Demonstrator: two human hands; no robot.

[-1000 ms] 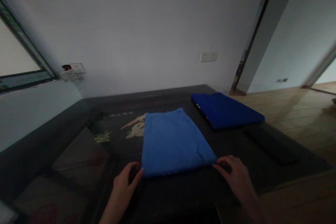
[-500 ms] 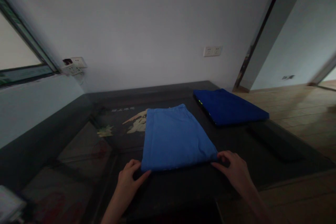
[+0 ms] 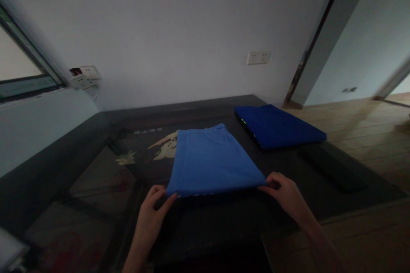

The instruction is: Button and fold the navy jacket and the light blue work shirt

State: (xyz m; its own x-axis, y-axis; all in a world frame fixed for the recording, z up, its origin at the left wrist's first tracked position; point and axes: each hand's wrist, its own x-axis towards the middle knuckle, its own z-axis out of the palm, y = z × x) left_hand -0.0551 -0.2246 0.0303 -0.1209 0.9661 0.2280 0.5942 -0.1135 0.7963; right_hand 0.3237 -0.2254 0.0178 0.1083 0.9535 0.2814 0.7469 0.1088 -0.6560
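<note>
A light blue folded cloth (image 3: 213, 160) lies on the dark table (image 3: 205, 226), its near edge lifted a little off the surface. My left hand (image 3: 153, 209) pinches the near left corner between thumb and fingers. At the near right corner, my right hand (image 3: 283, 192) grips the cloth the same way. The edge between both hands looks fairly straight, with small pale marks showing beneath it at the left.
A dark blue folded cloth (image 3: 278, 127) lies at the table's back right. Nearer is a black flat object (image 3: 335, 168). A white object (image 3: 11, 247) shows at the lower left. Wall sockets (image 3: 258, 57) are behind the table.
Both hands have raised the near edge of the light blue cloth slightly. They are a little farther apart, and that edge is pulled straighter. The camera view has shifted slightly.
</note>
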